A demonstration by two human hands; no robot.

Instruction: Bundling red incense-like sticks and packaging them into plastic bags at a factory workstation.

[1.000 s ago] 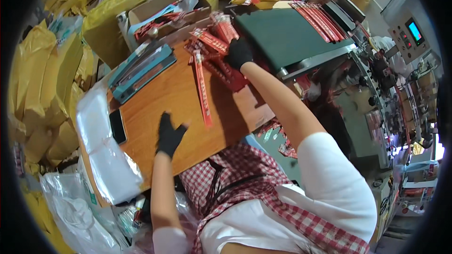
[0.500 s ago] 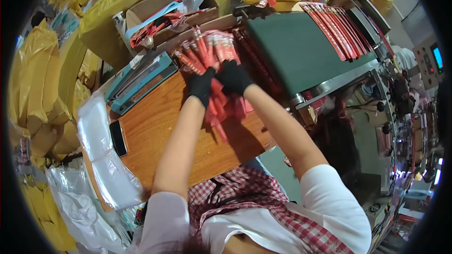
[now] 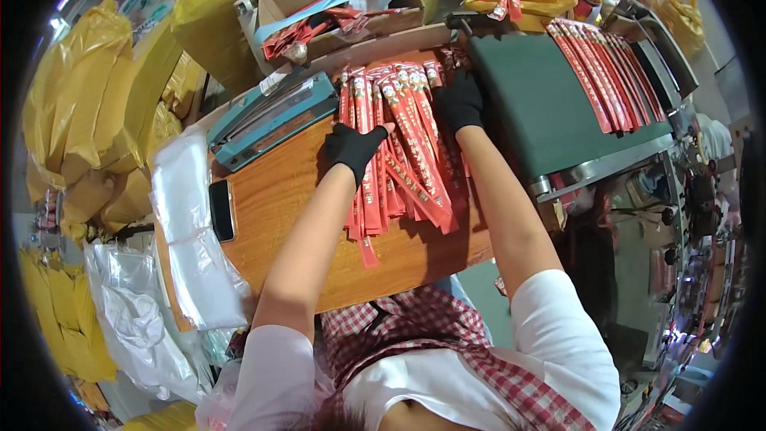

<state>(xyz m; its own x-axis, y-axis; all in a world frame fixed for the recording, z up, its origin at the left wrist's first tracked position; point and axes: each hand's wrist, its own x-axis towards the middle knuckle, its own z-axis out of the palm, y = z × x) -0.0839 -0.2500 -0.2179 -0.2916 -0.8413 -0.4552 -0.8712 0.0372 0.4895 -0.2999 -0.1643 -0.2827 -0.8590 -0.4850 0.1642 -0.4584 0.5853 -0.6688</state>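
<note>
A loose pile of long, narrow red packets (image 3: 411, 124) with printed fronts lies fanned out on the wooden tabletop (image 3: 271, 215). My left hand (image 3: 353, 146), in a black glove, rests at the pile's left side, its thumb over the packets and its other fingers mostly hidden. At the pile's upper right is my right hand (image 3: 460, 101), also gloved in black, close to the edge of the green conveyor belt (image 3: 527, 104). Its fingers are out of sight, so its grip does not show. One packet sticks out below the others.
A teal tool-like case (image 3: 275, 124), a phone (image 3: 222, 211) and clear plastic bags (image 3: 191, 231) lie along the table's left. Behind stands an open cardboard box (image 3: 343, 48) holding red packets. More red packets (image 3: 602, 76) lie in a row on the belt. Yellow wrapped bundles (image 3: 80, 96) fill the left.
My hands have moved apart, the left to the pile's left side and the right to its upper right. The packets, bunched beneath both hands before, now lie spread on the table.
</note>
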